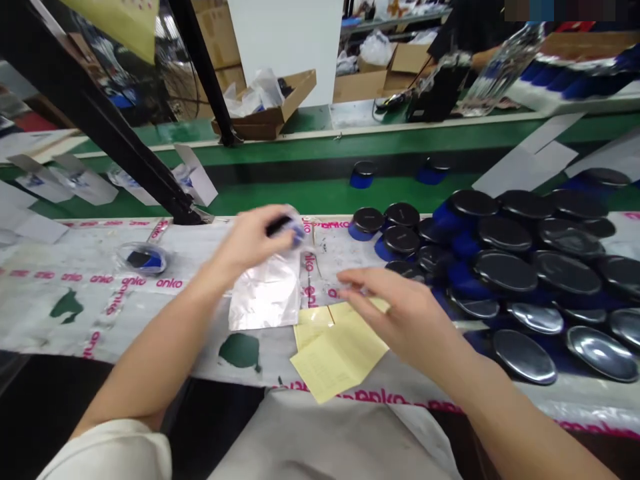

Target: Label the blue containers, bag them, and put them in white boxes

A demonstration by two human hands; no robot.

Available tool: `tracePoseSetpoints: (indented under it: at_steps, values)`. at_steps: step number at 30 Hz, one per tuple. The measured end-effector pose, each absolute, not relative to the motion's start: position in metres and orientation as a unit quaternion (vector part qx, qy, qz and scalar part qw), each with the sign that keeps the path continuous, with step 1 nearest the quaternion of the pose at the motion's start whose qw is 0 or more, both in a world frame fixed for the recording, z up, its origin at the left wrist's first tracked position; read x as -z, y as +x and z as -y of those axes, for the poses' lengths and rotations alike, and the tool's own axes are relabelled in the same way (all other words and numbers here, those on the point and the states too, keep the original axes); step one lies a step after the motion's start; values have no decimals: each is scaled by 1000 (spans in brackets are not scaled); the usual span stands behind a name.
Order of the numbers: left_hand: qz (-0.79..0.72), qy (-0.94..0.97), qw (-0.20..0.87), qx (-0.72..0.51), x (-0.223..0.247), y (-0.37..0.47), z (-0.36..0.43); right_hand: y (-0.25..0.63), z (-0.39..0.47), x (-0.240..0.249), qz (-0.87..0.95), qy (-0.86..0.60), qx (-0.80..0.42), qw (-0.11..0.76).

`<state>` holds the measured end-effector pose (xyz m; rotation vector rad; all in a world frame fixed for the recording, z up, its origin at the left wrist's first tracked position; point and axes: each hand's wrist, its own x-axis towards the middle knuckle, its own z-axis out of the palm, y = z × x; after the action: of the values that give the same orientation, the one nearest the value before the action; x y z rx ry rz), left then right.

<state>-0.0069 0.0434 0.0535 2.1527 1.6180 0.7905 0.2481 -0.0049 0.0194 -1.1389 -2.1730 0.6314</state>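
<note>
My left hand [255, 237] is closed around a bagged blue-and-black item [296, 233], blurred and partly hidden by my fingers. Below it a shiny white plastic bag [265, 293] lies flat on the table. My right hand [395, 300] hovers with fingers apart over yellow paper slips [340, 353], holding nothing that I can see. Close to its right stand many round blue containers with black tops [401, 239], some stacked. Another blue-and-black item in clear plastic [144, 259] rests on the left.
A green conveyor belt [280, 180] runs behind the table, carrying white open boxes [197, 177] and blue containers [363, 175]. A black metal post [125, 147] slants across the left. The table cover [190, 320] is printed plastic. Beyond the belt sits a cardboard tray [295, 97].
</note>
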Motion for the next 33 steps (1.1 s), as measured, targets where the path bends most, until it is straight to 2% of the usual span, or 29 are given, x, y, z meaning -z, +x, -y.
tracePoseSetpoints:
  at_steps: [3,7,9,11,13,16,18,24,28,33]
  values:
    - [-711,669,72,-203,-70,-59,-37,259,31,-10,871,-343,-276,218]
    - [-816,574,50,-40,-67,-101,-33,261,57,3,895,-331,-230,190]
    - [-809,583,11,-78,-61,-95,-24,261,66,11,900,-341,-191,195]
    - [-758,630,-25,-169,-54,-71,-6,262,71,19,899,-342,-172,214]
    - [-652,722,58,-223,-46,-34,19,265,72,26,888,-347,-173,248]
    - [-501,797,298,-158,-29,20,53,269,72,29,858,-367,-194,302]
    - [-453,804,361,-135,-17,42,63,271,72,28,842,-380,-208,322]
    - [-416,800,408,-143,-8,52,48,272,73,23,825,-402,-194,347]
    - [-411,810,405,-105,-15,50,43,271,71,21,841,-379,-152,355]
    - [-412,811,400,-118,-14,51,45,270,69,17,838,-392,-156,345]
